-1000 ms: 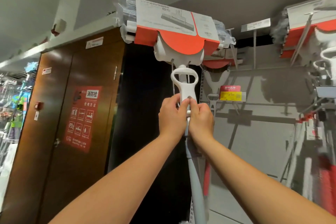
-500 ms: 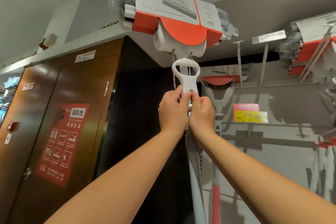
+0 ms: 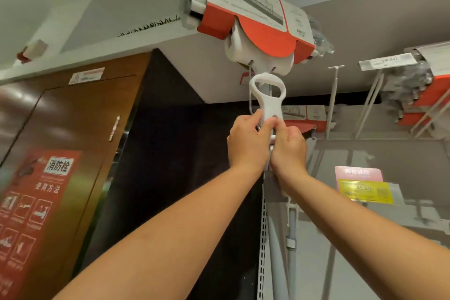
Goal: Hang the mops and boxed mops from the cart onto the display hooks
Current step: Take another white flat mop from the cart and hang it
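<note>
I hold a sponge mop (image 3: pixel 258 29) head-up, its head wrapped in an orange and white card sleeve and clear plastic, high near the ceiling soffit. Below the head is a white loop lever (image 3: pixel 267 95). My left hand (image 3: pixel 248 143) and my right hand (image 3: pixel 288 148) both grip the mop just under that loop, side by side, thumbs pressed on the white plastic. The grey pole (image 3: pixel 277 263) runs down between my forearms. Long wire display hooks (image 3: pixel 334 95) jut from the grey back panel to the right; another hung mop (image 3: pixel 304 117) shows behind my hands.
More sleeved mops (image 3: pixel 428 90) hang at the upper right. A pink and yellow price tag (image 3: pixel 362 187) sits on the grey panel (image 3: pixel 389 158). A slotted upright (image 3: pixel 261 251) borders the display. A brown cabinet door with a red notice (image 3: pixel 31 214) stands at the left.
The mop has risen higher toward the ceiling and my view has tilted further up. Both hands keep the same grip under the loop.
</note>
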A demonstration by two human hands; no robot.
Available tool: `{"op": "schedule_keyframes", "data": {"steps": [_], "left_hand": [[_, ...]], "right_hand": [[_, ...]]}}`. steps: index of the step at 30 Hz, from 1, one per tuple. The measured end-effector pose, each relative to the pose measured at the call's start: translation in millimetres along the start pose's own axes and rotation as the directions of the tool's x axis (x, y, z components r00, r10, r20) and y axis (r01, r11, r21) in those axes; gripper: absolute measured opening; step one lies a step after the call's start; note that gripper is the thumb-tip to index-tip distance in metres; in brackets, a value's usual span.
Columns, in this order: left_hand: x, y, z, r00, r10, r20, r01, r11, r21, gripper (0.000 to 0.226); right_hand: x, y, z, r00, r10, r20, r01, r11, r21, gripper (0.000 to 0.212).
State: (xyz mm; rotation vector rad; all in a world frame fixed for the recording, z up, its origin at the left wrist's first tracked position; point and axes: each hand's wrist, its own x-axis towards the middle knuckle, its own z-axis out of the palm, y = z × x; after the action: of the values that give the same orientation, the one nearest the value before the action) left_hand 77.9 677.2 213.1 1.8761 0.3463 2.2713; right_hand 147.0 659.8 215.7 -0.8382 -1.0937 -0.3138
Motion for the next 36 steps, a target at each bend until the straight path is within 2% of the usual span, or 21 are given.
{"op": "schedule_keyframes", "data": {"steps": [13, 18, 26, 33, 36], "left_hand": [[23.5, -29.7, 66.6, 0.994, 0.106, -0.009, -0.106, 0.994, 0.014, 0.029], [32.4, -46.1, 87.9, 0.993, 0.117, 0.011, -0.117, 0.993, 0.0, 0.028], [48.8, -88.7, 131.7, 0.99, 0.099, 0.098, -0.1, 0.995, 0.007, 0.026], [65.8, -117.1, 169.2, 0.966, 0.175, 0.193, -0.177, 0.984, -0.005, 0.019], [69.9, -126.0, 176.4, 0.966, 0.141, 0.218, -0.13, 0.99, -0.061, 0.017]], "right_hand": [[64.8, 62.3, 0.3, 0.997, -0.068, -0.029, 0.069, 0.996, 0.053, 0.044], [85.8, 85.0, 3.1, 0.995, -0.086, -0.046, 0.085, 0.996, -0.015, 0.044], [114.2, 134.0, 10.7, 0.995, 0.012, -0.102, -0.013, 1.0, -0.015, 0.051], [135.8, 166.9, 18.1, 0.972, 0.093, -0.216, -0.096, 0.995, -0.002, 0.052], [140.6, 176.3, 24.4, 0.963, 0.105, -0.248, -0.111, 0.994, -0.011, 0.051]]}}
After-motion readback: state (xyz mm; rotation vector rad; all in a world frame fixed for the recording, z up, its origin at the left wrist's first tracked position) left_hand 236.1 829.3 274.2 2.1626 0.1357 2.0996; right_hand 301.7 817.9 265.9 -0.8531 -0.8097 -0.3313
